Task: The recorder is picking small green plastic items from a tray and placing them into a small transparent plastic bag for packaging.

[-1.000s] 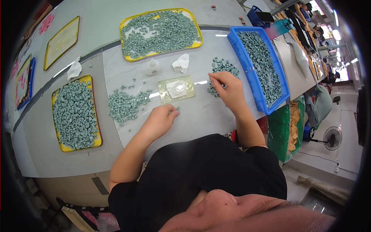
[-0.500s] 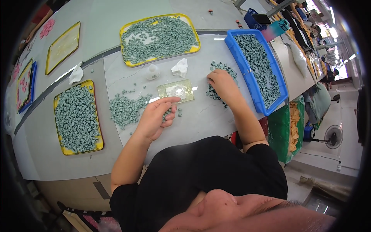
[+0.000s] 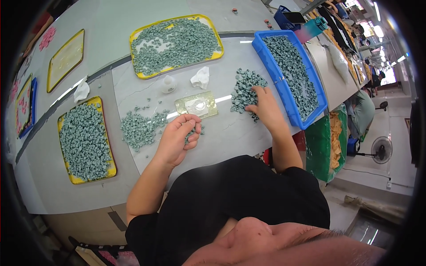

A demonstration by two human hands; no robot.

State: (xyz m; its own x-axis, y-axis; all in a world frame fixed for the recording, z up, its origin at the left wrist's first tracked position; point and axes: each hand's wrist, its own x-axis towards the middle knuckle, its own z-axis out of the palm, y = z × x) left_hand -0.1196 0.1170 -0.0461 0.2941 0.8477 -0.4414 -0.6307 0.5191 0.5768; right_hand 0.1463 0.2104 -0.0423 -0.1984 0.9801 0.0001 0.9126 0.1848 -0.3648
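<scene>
Leftmost, well beyond the left hand, a yellow-rimmed tray [image 3: 65, 60] lies near the far edge, with a blue-edged tray [image 3: 33, 106] of pink pieces closer in. Nearer to the left hand, on its outer side, a second yellow tray [image 3: 77, 180] is heaped with green pieces. Between that tray and the left hand spreads a loose pile [image 3: 141, 128] of similar pieces. The left hand [image 3: 177, 137] is curled, its thumb against the index finger, and cups a few small green pieces [image 3: 188, 136]. Ahead of it stand a white bottle [image 3: 168, 84] and, farther off, a large yellow tray [image 3: 217, 55] covered in green pieces. A pale translucent plate [image 3: 213, 108] lies just past the left fingertips, a crumpled white tissue [image 3: 200, 78] behind it. A darker green pile [image 3: 243, 88] sits at the right hand [image 3: 266, 106], whose thumb and fingers are spread at its near side; whether they grip a piece, I cannot tell. Right beside that hand, on its outer side, is a blue bin [image 3: 278, 84] full of dark green pieces.
</scene>
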